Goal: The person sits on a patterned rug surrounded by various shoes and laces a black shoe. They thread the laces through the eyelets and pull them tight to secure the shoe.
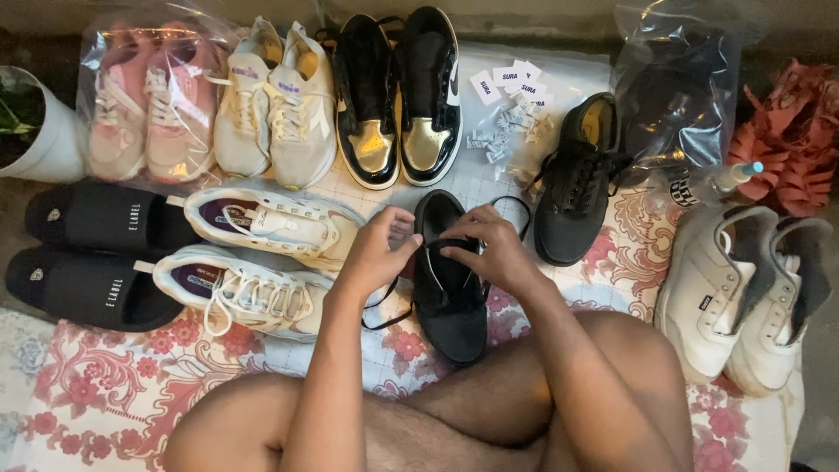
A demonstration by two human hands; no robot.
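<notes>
On floral cloth (114, 385), hands (437, 249) pinching thin lace (428, 262) — matte black sneaker (450, 306)

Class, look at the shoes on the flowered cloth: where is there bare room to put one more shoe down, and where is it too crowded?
Free: flowered cloth left of the knee, below the white sneakers. A smaller strip lies between the black shoe under both hands and the white pair. The back row is packed.

Both forearms were bare from the elbow down, with no sleeve reaching into view. The left hand (377, 249) and the right hand (494, 249) wore no gloves, and no ring, watch or bracelet showed on the fingers or wrists. The nails looked short and unpainted. Below the arms, both legs were uncovered at the knees and thighs, lightly haired, with no trouser cloth, sock or shoe to be seen on them.
</notes>
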